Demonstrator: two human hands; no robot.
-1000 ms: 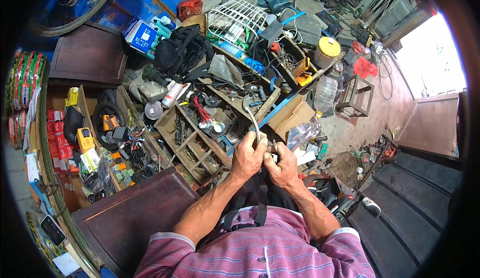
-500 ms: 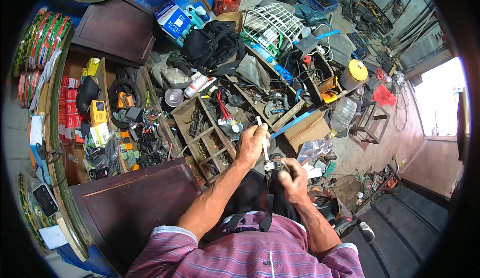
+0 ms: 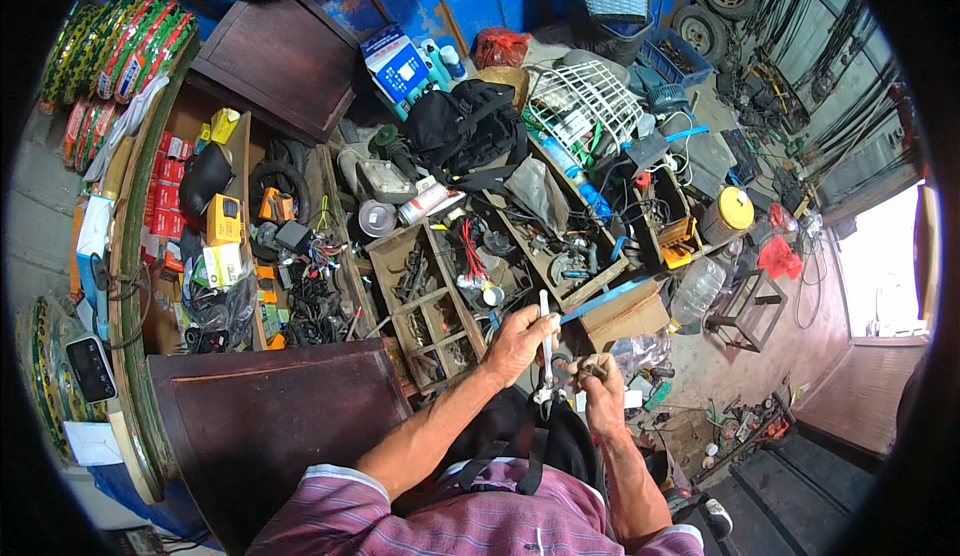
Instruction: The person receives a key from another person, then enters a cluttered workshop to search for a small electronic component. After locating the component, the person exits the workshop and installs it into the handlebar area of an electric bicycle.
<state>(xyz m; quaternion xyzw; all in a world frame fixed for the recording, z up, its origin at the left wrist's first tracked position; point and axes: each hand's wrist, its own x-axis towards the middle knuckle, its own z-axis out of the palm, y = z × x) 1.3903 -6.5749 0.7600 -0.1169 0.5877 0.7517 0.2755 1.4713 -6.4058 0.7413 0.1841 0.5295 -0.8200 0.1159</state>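
My left hand (image 3: pixel 518 344) is closed around the handle of a silver wrench (image 3: pixel 546 348), held nearly upright in front of my lap. The wrench's head (image 3: pixel 543 395) points down toward me, over my dark trousers. Just right of the wrench is my right hand (image 3: pixel 603 392), its fingers curled and pinched together. A small dark piece shows at those fingertips, too blurred to name. A gap separates the right hand from the wrench's head. Beyond both hands are the wooden parts trays (image 3: pixel 437 296) and an open cardboard box (image 3: pixel 626 317).
A dark red-brown wooden panel (image 3: pixel 285 426) lies left of my arm. Boxes and small parts fill a long bin (image 3: pixel 250 286) further left. A black bag (image 3: pixel 462 126) and a white wire basket (image 3: pixel 585 106) lie at the back. A metal stool frame (image 3: pixel 748 314) stands right.
The view has shifted, so the surroundings sit lower and further right. My right hand has moved off the wrench's head, up and rightward. My left hand still grips the wrench.
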